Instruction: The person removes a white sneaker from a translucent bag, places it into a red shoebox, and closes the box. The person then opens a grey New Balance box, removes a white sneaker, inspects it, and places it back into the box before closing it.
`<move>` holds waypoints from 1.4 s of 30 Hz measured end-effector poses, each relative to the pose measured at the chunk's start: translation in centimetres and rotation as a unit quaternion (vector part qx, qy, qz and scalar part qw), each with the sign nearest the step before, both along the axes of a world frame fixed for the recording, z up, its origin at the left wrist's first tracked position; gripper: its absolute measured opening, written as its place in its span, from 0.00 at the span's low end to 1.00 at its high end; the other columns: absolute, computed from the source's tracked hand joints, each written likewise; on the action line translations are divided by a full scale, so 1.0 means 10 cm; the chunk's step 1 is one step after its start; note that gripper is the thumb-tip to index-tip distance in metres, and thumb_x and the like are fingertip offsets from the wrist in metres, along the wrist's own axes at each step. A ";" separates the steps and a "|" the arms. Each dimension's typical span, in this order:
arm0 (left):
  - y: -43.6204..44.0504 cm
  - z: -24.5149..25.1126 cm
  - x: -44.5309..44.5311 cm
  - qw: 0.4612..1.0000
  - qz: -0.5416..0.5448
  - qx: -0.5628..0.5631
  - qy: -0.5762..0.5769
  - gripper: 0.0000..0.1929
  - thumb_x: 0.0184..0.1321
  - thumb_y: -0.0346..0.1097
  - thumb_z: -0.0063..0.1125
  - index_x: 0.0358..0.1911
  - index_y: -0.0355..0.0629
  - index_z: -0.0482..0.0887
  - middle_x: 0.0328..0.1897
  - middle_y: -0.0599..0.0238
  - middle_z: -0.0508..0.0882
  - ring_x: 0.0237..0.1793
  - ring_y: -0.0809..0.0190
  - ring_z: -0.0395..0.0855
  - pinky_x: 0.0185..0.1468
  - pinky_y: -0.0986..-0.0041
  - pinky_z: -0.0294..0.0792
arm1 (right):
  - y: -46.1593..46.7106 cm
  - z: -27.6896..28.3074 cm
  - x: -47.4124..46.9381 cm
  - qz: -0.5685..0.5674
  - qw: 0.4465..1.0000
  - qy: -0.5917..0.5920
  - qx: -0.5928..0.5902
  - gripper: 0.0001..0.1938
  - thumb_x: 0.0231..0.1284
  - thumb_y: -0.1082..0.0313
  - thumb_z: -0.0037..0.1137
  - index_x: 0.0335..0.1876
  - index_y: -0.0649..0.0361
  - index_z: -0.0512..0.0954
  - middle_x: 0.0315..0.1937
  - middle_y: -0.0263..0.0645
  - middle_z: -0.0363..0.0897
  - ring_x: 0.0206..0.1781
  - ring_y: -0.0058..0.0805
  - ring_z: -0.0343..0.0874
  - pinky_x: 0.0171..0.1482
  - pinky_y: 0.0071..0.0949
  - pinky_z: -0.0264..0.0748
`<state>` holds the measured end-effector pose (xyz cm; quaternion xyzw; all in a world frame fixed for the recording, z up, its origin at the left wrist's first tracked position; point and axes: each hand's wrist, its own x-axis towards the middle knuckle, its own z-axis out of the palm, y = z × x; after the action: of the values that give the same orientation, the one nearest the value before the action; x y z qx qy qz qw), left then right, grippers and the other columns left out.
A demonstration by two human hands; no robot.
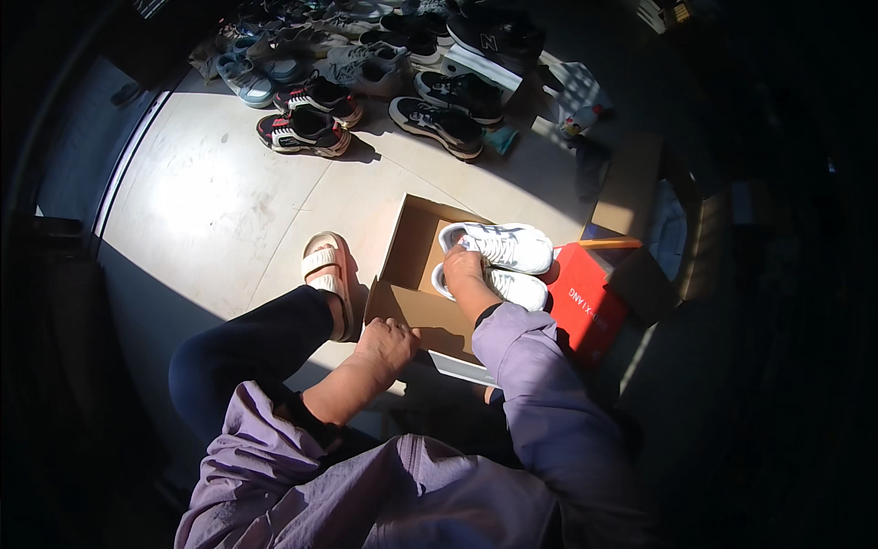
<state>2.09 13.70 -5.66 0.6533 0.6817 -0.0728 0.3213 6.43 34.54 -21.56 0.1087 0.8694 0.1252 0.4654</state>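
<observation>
A shoebox with brown cardboard inside stands before me on the tiled floor. My right hand grips a pair of white lace-up sneakers by their heel ends, with the toes pointing right. The pair is over the box's right part; whether it rests on the box is hidden. My left hand holds the near left corner of the box, fingers over the rim. Part of the near wall is behind that hand.
A red shoebox with writing sits right of the sneakers, beside an open carton. Beyond lie black-and-red sneakers, black-and-white sneakers and rows of other shoes. My sandalled foot is left of the box.
</observation>
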 end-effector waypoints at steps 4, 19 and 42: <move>0.05 -0.06 0.16 1.000 -0.012 0.004 0.014 0.23 0.55 0.34 0.56 0.56 0.39 0.73 0.39 0.62 0.83 0.43 0.57 0.82 0.39 0.67 0.72 | 0.08 -0.04 0.15 0.022 0.999 -0.021 0.018 0.16 0.66 0.63 0.49 0.53 0.58 0.81 0.51 0.40 0.78 0.50 0.41 0.79 0.27 0.48 0.77; 0.19 -0.09 0.34 0.997 0.061 0.049 -0.021 0.13 0.54 0.34 0.55 0.43 0.43 0.74 0.36 0.57 0.84 0.41 0.51 0.84 0.41 0.63 0.76 | 0.73 0.88 0.71 -0.095 0.977 0.190 -0.003 0.10 0.55 0.71 0.57 0.42 0.58 0.83 0.50 0.47 0.78 0.46 0.39 0.85 0.43 0.34 0.81; -0.24 0.35 -0.69 0.727 0.439 0.055 -0.525 0.28 0.55 0.36 0.66 0.60 0.34 0.73 0.48 0.63 0.84 0.47 0.65 0.82 0.54 0.74 0.73 | 1.24 3.13 3.08 -0.284 0.734 0.610 0.097 0.26 0.48 0.77 0.59 0.58 0.56 0.75 0.55 0.48 0.76 0.54 0.50 0.80 0.55 0.41 0.78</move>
<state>-4.76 11.34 -2.12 0.2317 0.6179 0.4683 0.5875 37.25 46.93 9.74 0.4480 0.8786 -0.0218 -0.1639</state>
